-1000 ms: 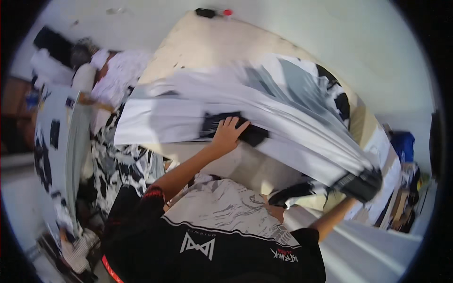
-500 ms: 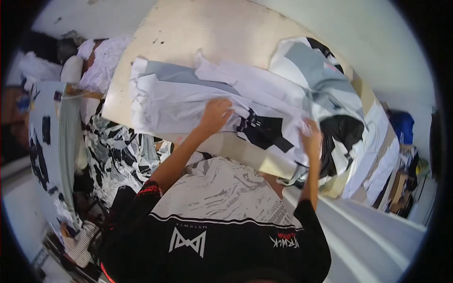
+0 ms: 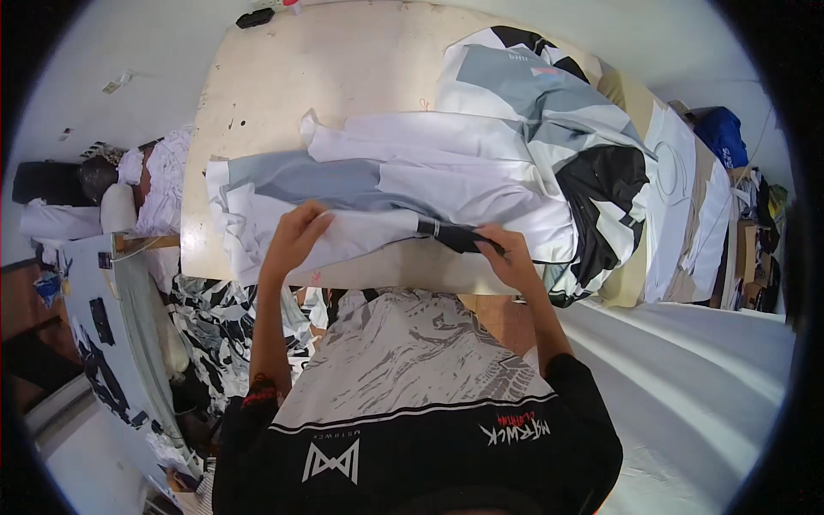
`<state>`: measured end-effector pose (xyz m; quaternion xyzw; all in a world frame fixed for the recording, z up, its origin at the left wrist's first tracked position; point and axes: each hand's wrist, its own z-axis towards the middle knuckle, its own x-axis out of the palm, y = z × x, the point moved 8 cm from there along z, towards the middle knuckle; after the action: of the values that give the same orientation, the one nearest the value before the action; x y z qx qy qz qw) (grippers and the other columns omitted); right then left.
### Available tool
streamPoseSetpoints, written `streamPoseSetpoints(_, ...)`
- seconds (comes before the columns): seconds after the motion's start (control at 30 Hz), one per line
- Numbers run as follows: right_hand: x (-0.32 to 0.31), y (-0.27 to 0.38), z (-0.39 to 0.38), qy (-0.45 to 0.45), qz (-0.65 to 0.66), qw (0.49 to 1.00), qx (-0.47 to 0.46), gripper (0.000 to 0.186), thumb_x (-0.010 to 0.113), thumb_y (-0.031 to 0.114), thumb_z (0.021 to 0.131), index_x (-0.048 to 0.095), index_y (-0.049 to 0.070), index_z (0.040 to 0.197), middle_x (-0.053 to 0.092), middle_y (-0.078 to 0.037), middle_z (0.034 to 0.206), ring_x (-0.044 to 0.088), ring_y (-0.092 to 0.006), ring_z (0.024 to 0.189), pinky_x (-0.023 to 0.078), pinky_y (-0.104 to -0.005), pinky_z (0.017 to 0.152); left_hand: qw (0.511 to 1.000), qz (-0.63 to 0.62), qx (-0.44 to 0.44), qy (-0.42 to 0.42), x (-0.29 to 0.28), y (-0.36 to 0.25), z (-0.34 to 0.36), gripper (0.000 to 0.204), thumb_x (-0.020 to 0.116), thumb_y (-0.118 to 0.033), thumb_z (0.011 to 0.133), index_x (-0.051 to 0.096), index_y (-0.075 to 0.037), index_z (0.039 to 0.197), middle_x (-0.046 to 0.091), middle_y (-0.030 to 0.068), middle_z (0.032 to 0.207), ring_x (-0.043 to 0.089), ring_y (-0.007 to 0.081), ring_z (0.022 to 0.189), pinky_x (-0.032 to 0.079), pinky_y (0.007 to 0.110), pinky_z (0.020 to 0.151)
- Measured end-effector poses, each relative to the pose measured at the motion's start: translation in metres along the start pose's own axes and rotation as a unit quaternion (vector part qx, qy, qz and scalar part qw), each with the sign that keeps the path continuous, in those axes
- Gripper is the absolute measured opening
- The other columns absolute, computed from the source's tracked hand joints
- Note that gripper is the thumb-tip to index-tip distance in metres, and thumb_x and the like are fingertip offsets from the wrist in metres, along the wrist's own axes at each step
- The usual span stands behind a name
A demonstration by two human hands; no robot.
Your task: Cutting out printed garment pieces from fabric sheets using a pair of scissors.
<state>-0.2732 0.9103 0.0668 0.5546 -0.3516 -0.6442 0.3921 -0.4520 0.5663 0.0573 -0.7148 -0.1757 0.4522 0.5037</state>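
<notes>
A white fabric panel (image 3: pixel 365 236) is stretched along the near side of the table between my two hands. My left hand (image 3: pixel 299 233) is closed on its upper edge, thumb and fingers pinched together. At the panel's right end is a black section (image 3: pixel 457 237) with small white marks, seen narrow and folded. My right hand (image 3: pixel 511 259) pinches the black section's right end. Behind it lie a grey fabric piece (image 3: pixel 309 180) and more loose white cloth (image 3: pixel 463 154). Whether the black section is sewn to the white panel, I cannot tell.
A heap of grey, white and black fabric (image 3: pixel 575 112) covers the table's (image 3: pixel 335 60) right side. Fabric scraps (image 3: pixel 219 326) are piled below its left edge. Further left stands a pale cabinet-like panel (image 3: pixel 103 292). A blue bag (image 3: pixel 721 137) sits at the far right.
My left hand has moved left along the white panel, and my right hand has moved left onto the black section. The black section, spread wide before, is now drawn narrow between my hands.
</notes>
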Motion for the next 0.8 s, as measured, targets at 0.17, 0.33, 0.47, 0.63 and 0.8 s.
streamPoseSetpoints(0.17,0.021,0.031,-0.007,0.130,0.202,0.961,0.138,0.012,0.073,0.006,0.099,0.073,-0.003,0.107,0.061,-0.008,0.076,0.053,-0.0118,0.068,0.044,-0.0294,0.062,0.976,0.025,-0.072,0.203,0.040,-0.033,-0.036,0.043,0.088,-0.022,0.086,0.071,-0.001,0.119,0.075,0.0076,0.099,0.067,0.0160,0.092,0.053,0.033,0.088)
streamPoseSetpoints(0.33,0.052,0.053,0.012,0.267,0.180,0.944,0.074,0.012,0.074,0.010,0.099,0.075,-0.001,0.105,0.061,-0.005,0.071,0.049,-0.0094,0.062,0.039,-0.0297,0.056,0.956,0.052,-0.020,0.288,0.109,-0.029,-0.052,0.063,0.094,-0.031,0.078,0.071,-0.006,0.131,0.076,0.0135,0.104,0.072,0.0273,0.096,0.055,0.040,0.088)
streamPoseSetpoints(0.47,0.056,0.032,0.028,0.257,0.156,0.952,0.062,0.017,0.072,0.015,0.102,0.076,0.001,0.109,0.064,-0.006,0.073,0.053,-0.0113,0.064,0.044,-0.0306,0.060,0.972,0.107,-0.061,0.201,0.134,-0.015,-0.038,0.082,0.094,-0.036,0.076,0.060,-0.012,0.147,0.074,0.0204,0.098,0.072,0.0384,0.095,0.056,0.046,0.084)
streamPoseSetpoints(0.63,-0.021,-0.126,0.110,-0.072,-0.216,0.973,-0.037,0.038,0.070,0.018,0.097,0.068,0.011,0.134,0.069,-0.021,0.128,0.067,-0.0444,0.110,0.055,-0.0489,0.093,0.969,0.214,-0.102,0.065,0.151,0.041,0.026,0.082,0.088,-0.042,0.083,0.053,-0.014,0.151,0.073,0.0247,0.101,0.069,0.0473,0.095,0.053,0.054,0.081)
streamPoseSetpoints(0.8,-0.060,-0.207,0.159,-0.154,-0.424,0.891,0.057,0.065,0.082,0.046,0.086,0.063,0.014,0.139,0.059,-0.023,0.145,0.045,-0.0417,0.145,0.040,-0.0573,0.115,0.955,0.287,-0.031,0.061,0.171,0.113,0.058,0.035,0.073,-0.035,0.095,0.064,-0.007,0.115,0.073,0.0232,0.100,0.068,0.0487,0.096,0.053,0.060,0.080)
